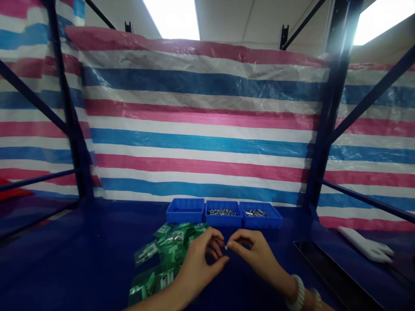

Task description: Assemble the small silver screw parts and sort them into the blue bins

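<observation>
My right hand (pixel 254 250) pinches a small shiny metal piece (pixel 226 247) between thumb and forefinger; its exact kind is too small to make out. Facing it, my left hand (pixel 204 255) has curled fingers with the thumb held apart, close beside the piece, and I see nothing gripped in it. To the left, partly behind my left hand and forearm, lies a pile of clear plastic bags (pixel 173 248) with green and silvery contents. Beyond both hands, the middle blue bin (pixel 223 221) holds many small metal parts, and the right blue bin (pixel 262 223) holds longer metal pieces.
A third blue bin (pixel 185 216) stands left in the row, with no parts visible inside. On the right lie a dark flat device (pixel 337 276) and a white object (pixel 366 245) with a cable. Blue frame posts (pixel 319 142) and a striped plastic sheet (pixel 201 147) enclose the blue tabletop (pixel 97 255).
</observation>
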The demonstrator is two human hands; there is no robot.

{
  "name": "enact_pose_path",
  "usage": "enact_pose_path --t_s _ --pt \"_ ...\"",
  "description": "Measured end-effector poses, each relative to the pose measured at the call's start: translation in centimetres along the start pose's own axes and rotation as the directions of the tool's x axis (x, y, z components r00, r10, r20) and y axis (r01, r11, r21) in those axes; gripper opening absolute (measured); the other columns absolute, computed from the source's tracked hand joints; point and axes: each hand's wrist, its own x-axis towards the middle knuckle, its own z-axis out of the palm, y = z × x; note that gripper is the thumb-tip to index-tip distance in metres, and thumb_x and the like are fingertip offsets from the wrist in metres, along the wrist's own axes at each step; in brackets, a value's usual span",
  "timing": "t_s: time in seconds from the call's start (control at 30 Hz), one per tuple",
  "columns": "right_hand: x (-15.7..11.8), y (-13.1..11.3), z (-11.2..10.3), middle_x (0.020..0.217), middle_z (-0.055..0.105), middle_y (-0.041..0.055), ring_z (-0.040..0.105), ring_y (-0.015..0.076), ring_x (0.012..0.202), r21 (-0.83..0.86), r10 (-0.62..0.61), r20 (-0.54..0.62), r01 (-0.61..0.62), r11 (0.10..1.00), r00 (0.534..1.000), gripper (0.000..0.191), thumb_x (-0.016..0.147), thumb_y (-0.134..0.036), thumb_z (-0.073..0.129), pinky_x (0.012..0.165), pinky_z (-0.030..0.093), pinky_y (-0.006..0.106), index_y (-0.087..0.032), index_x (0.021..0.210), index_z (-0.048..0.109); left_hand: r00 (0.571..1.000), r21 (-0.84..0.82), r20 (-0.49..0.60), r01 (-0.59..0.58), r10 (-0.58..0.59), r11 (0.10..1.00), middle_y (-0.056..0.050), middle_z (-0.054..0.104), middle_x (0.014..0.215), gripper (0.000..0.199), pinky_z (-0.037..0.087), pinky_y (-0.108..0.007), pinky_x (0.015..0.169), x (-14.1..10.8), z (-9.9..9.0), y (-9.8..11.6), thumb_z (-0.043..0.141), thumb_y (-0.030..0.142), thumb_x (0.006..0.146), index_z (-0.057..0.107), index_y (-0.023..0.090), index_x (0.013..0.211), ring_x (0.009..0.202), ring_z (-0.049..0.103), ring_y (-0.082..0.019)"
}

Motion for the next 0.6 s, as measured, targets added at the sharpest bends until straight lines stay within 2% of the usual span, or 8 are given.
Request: enact_pose_path --t_s 0.2,0.3,0.4,0.5,0.6 --pt "-0.4 -0.5 0.5 0.064 0.064 0.0015 0.057 0.0134 0.061 0.04 -0.01 -0.007 0.01 0.999 1.0 0.027 0.083 -0.036 0.06 0.057 0.042 0.022 -0.014 0.068 0.066 0.991 0.081 -0.097 -0.083 0.091 0.993 -0.002 0.063 0.077 0.006 0.05 -0.026 0.065 0.0 0.0 0.5 0.062 0.016 0.075 0.059 0.018 0.08 0.07 0.06 -0.015" --pt "-0.5 -0.2 0.7 0.057 0.056 -0.0004 0.051 0.0112 0.055 0.05 -0.017 0.017 0.016 0.999 1.0 0.036 0.086 -0.041 0.055 0.051 0.037 0.022 -0.014 0.063 0.063 0.983 0.118 -0.117 -0.131 0.144 0.984 -0.002 0.064 0.077 0.003 0.05 -0.026 0.066 0.1 0.0 0.7 0.061 0.018 0.078 0.062 0.018 0.08 0.071 0.06 -0.015" --pt "-0.5 0.4 0.8 0.055 0.055 -0.0001 0.051 0.0118 0.055 0.128 -0.017 0.012 0.015 0.992 1.0 0.043 0.088 -0.045 0.052 0.053 0.038 0.022 -0.014 0.059 0.061 0.973 0.129 -0.129 -0.175 0.191 0.976 -0.001 0.063 0.076 0.005 0.05 -0.026 0.067 0.5 0.1 0.8 0.061 0.016 0.078 0.063 0.019 0.08 0.072 0.061 -0.016" --pt "-0.5 1.0 0.9 0.062 0.062 0.0029 0.056 0.0137 0.06 0.223 0.0 -0.001 0.0 0.975 1.0 0.041 0.088 -0.047 0.052 0.057 0.042 0.024 -0.014 0.066 0.064 0.959 0.114 -0.163 -0.214 0.23 0.97 -0.002 0.065 0.08 0.008 0.052 -0.026 0.07 2.3 0.0 0.5 0.06 0.015 0.079 0.064 0.018 0.084 0.075 0.062 -0.015" --pt "-0.4 1.3 0.8 0.065 0.065 0.0051 0.058 0.0146 0.06 0.219 0.014 -0.03 -0.007 0.976 0.999 0.04 0.086 -0.048 0.054 0.057 0.043 0.024 -0.014 0.07 0.067 0.939 0.211 -0.178 -0.255 0.294 0.944 -0.003 0.066 0.085 0.011 0.052 -0.027 0.073 5.7 -0.2 -0.3 0.057 0.015 0.081 0.065 0.018 0.088 0.079 0.063 -0.016"
